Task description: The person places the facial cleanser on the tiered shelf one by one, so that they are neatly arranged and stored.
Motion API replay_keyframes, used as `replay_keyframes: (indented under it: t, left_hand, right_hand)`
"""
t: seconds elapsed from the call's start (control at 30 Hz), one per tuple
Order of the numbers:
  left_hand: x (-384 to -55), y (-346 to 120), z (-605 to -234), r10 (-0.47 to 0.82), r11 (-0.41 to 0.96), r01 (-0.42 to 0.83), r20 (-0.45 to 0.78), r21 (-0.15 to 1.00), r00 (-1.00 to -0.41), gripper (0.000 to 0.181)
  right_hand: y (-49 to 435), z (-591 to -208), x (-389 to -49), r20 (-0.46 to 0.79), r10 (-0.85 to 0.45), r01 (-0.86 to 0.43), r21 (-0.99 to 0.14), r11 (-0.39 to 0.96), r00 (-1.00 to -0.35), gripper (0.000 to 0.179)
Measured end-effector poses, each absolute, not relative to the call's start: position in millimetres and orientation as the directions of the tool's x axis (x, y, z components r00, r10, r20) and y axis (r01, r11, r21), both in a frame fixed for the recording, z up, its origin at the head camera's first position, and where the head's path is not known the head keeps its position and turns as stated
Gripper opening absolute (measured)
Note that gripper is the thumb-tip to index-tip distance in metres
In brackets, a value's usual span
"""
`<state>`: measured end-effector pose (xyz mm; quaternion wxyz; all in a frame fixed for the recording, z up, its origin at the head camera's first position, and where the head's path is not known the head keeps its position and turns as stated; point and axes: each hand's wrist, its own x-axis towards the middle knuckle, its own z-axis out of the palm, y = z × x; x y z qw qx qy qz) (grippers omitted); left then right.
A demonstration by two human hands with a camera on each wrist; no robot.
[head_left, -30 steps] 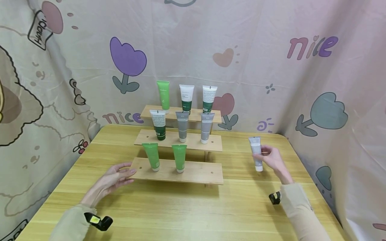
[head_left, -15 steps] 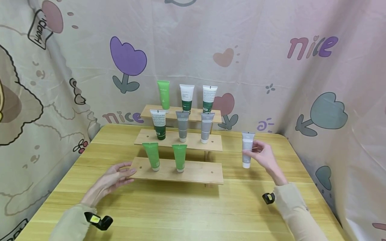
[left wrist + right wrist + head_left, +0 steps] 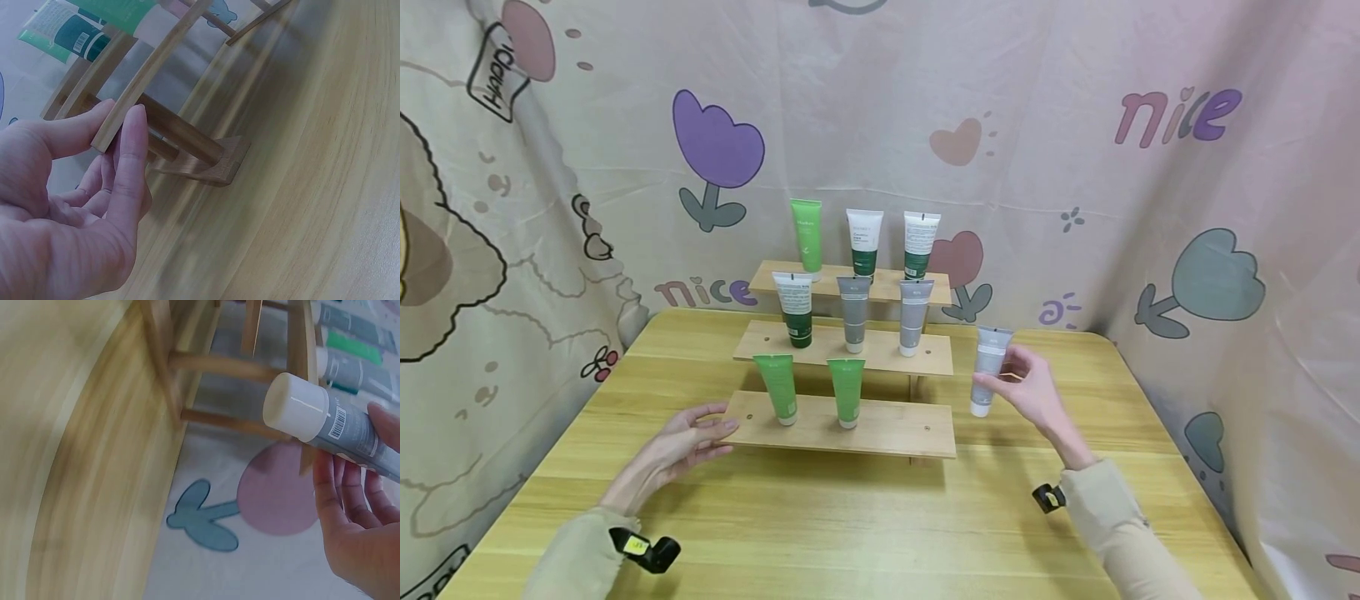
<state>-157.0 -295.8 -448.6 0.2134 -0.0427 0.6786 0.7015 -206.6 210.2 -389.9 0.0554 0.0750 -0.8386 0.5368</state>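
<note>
A three-step wooden rack (image 3: 887, 429) stands mid-table with tubes upright on their caps. Two green tubes (image 3: 780, 387) stand on its lowest shelf. The middle shelf holds a dark green and white tube (image 3: 795, 310) and two grey ones (image 3: 853, 312). Three more stand on top (image 3: 864, 242). My left hand (image 3: 681, 446) pinches the left end of the lowest shelf (image 3: 152, 75) between thumb and fingers (image 3: 131, 162). My right hand (image 3: 1028, 390) grips a grey tube (image 3: 990, 358) with a white cap (image 3: 294, 406) pointing down, held above the table just right of the rack.
The wooden table (image 3: 850, 533) is hemmed in by a printed cloth backdrop (image 3: 1150, 208) at the back and on both sides. The right part of the lowest shelf holds no tube. Small black wrist cameras (image 3: 651, 550) sit at both cuffs.
My right hand has carried the grey tube leftwards and slightly upwards, closer to the rack's right end. The left hand has stayed on the shelf end.
</note>
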Motion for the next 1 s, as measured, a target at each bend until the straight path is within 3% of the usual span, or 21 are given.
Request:
replay_keyframes:
  t: [0.57,1.0]
  left_hand:
    - [-157,-296,-449,0.235,0.042,-0.349,-0.349,0.936,-0.907,0.085]
    - [-156,-296,-447,0.26,0.009,-0.33,-0.321,0.944,-0.91,0.085]
  right_hand:
    - [160,-397,-197,0.296,-0.148,-0.326,-0.907,0.266,-0.944,0.046]
    - [132,-402,-190,0.301,-0.214,-0.353,-0.892,0.281,-0.929,0.048]
